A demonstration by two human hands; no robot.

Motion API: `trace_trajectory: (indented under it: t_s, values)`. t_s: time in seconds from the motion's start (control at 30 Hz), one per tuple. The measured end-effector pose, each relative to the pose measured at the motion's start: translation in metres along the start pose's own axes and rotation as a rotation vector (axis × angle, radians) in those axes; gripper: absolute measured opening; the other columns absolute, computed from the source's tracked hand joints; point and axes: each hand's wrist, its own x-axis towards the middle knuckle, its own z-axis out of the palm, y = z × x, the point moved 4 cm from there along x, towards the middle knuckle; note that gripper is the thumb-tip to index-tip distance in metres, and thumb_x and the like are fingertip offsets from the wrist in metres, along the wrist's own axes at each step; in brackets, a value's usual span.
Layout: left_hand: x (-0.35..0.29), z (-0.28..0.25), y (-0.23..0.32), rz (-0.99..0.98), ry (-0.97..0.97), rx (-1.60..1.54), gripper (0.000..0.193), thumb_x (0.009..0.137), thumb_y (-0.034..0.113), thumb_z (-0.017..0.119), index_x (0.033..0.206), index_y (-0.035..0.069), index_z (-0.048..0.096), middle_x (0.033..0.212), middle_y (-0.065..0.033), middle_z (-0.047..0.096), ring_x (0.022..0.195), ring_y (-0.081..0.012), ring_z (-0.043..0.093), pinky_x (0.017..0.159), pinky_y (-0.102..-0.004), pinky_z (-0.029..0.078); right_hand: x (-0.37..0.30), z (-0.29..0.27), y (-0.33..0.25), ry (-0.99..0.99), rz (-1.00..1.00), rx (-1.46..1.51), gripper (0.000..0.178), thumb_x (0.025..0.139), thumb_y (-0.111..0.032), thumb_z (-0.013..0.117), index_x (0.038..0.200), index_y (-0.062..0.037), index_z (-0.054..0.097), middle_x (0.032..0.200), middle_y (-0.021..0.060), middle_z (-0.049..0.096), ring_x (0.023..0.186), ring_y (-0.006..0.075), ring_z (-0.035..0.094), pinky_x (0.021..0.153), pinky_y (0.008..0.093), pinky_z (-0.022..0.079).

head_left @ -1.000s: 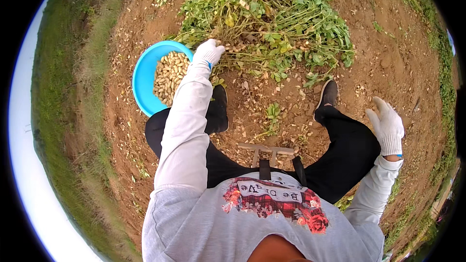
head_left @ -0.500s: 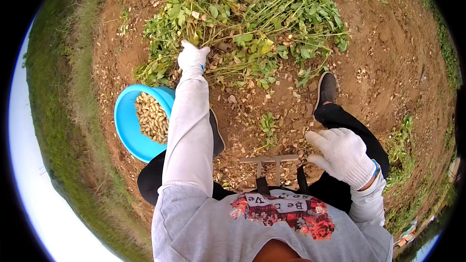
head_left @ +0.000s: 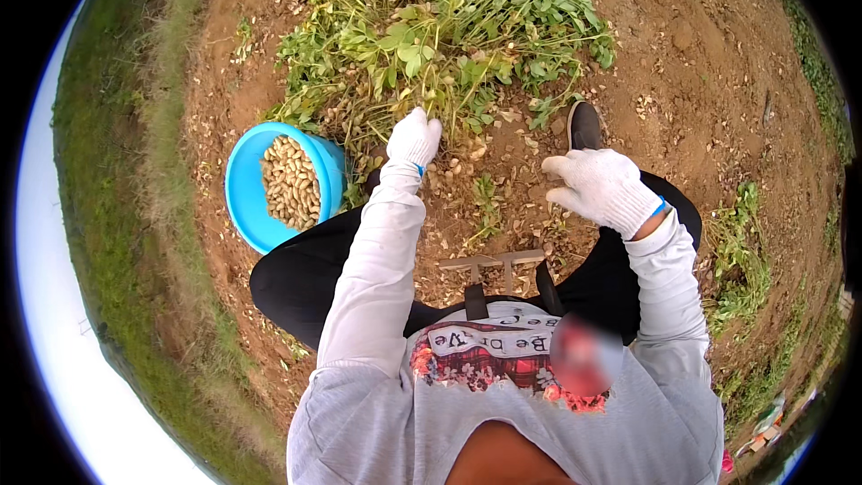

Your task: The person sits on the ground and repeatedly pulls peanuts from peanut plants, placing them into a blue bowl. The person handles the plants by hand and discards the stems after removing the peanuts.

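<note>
Gloved left hand (head_left: 414,138) grasps leafy plant stems (head_left: 427,83) near a blue bucket (head_left: 246,190) of peanuts (head_left: 291,183); gloved right hand (head_left: 603,189) hovers, fingers (head_left: 560,165) loosely parted.

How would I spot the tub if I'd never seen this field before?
Find the big heap of leafy green plants on the brown soil. Below its left end in the picture, by the person's left knee, sits a round tub holding pale peanut pods. Its bright blue sets it apart from the leaves and soil around it.
</note>
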Motion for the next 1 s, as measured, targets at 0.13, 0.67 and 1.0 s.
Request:
trace_trajectory:
  t_s: [0.13, 0.67, 1.0]
  values:
    - [-0.082, -0.017, 0.058, 0.078, -0.19, 0.339, 0.032, 0.101, 0.031, 0.052, 0.116, 0.007, 0.065, 0.108, -0.0228, 0.074, 0.105, -0.0428, 0.072, 0.088, -0.0533, 0.057, -0.01, -0.004, -0.006, 0.115, 0.022, 0.015, 0.052, 0.087, -0.038, 0.076, 0.132, -0.015, 0.064, 0.123, 0.01, 0.068, 0.113, 0.033, 0.067, 0.095, 0.0449, 0.056]
    - [-0.251, -0.141, 0.098, 1.247, 0.58, 0.486, 0.034, 0.078, 0.023, 0.069, 0.112, 0.024, 0.07, 0.101, 0.0015, 0.067, 0.097, -0.0222, 0.063, 0.086, -0.0408, 0.048, 0.007, 0.035, -0.107, 0.171, -0.034, 0.512, 0.094, 0.079, -0.05, 0.081, 0.157, -0.0186, 0.04, 0.133, 0.0184, 0.067, 0.123, 0.0365, 0.064, 0.106, 0.0434, 0.05]
    - [-0.173, -0.175, -0.047, 0.408, 0.483, -0.707, 0.061, 0.102, 0.036, 0.064, 0.149, 0.0, 0.049, 0.144, -0.0232, 0.059, 0.132, -0.0345, 0.059, 0.11, -0.0424, 0.046, -0.014, 0.062, -0.101, 0.085, 0.379, 0.861, 0.064, 0.08, -0.043, 0.078, 0.13, -0.0049, 0.067, 0.101, 0.0151, 0.076, 0.096, 0.0269, 0.073, 0.089, 0.036, 0.054]
